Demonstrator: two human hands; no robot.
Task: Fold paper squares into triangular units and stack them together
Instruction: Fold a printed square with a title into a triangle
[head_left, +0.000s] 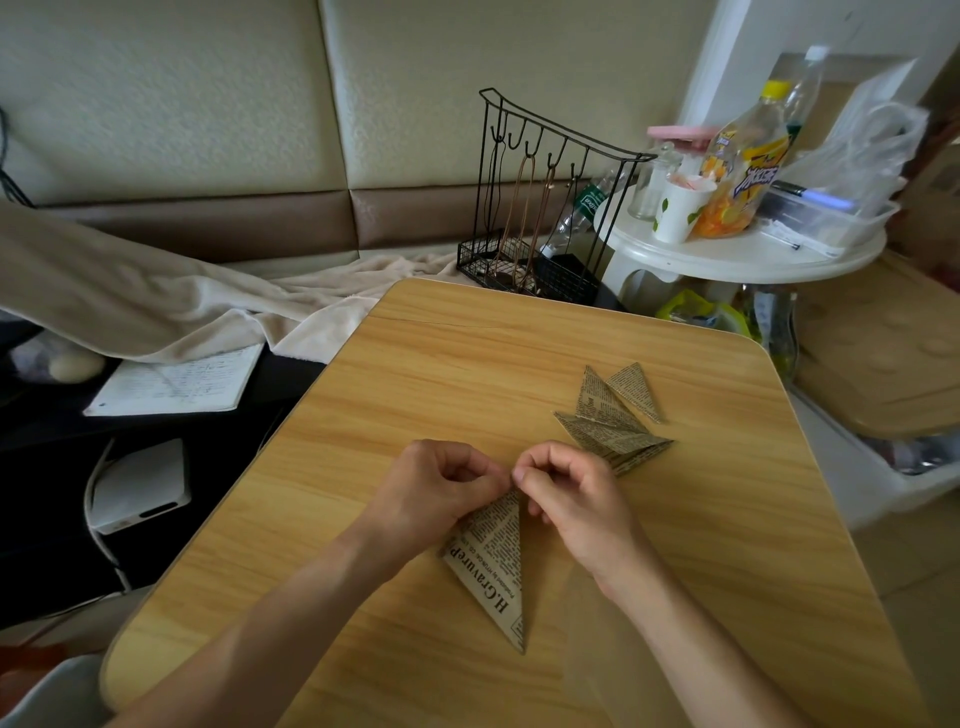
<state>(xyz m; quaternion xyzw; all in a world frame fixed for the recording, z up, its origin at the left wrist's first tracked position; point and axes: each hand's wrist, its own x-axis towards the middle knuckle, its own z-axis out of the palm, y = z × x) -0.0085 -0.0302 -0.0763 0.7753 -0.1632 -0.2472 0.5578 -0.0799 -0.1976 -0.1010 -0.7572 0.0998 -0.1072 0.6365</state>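
Note:
A newsprint-patterned paper folded into a long triangle (493, 561) lies on the wooden table (415, 389), its far tip between my hands. My left hand (441, 483) and my right hand (571, 493) both have curled fingers and pinch that far tip from either side. The paper's near point reaches toward me. Behind my right hand lies a pile of several folded triangular units (608, 415) of the same paper, partly overlapping each other.
A black wire rack (540, 208) stands past the table's far edge. A round white side table (737, 254) holds a cup, bottles and a plastic bag. To the left are a beige blanket, a notebook (176, 384) and a white box (140, 486).

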